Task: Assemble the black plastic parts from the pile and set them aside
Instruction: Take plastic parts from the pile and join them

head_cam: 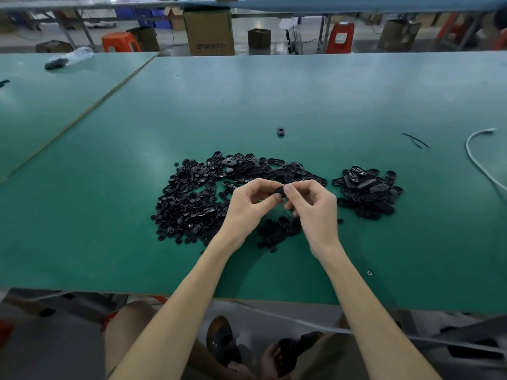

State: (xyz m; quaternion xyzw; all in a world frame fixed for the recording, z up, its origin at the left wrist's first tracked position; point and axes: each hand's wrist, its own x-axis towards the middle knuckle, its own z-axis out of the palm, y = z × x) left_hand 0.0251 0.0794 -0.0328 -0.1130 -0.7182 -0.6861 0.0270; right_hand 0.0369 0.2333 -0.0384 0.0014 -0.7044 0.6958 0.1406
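— Item one: the part in work?
— One black plastic part (279,191), held above the table (274,91), between your hands. Your left hand (251,204) curls its fingers round the left end; your right hand (312,207) pinches the right end, thumb on top. Mostly hidden; its long axis seems to run left to right.
— Item two: stock and destination?
— The pile (189,207) lies just beyond and left of your hands. The set-aside heap (367,189) lies to your right, near the right hand, well apart from the left; the right looks better placed to carry the part over
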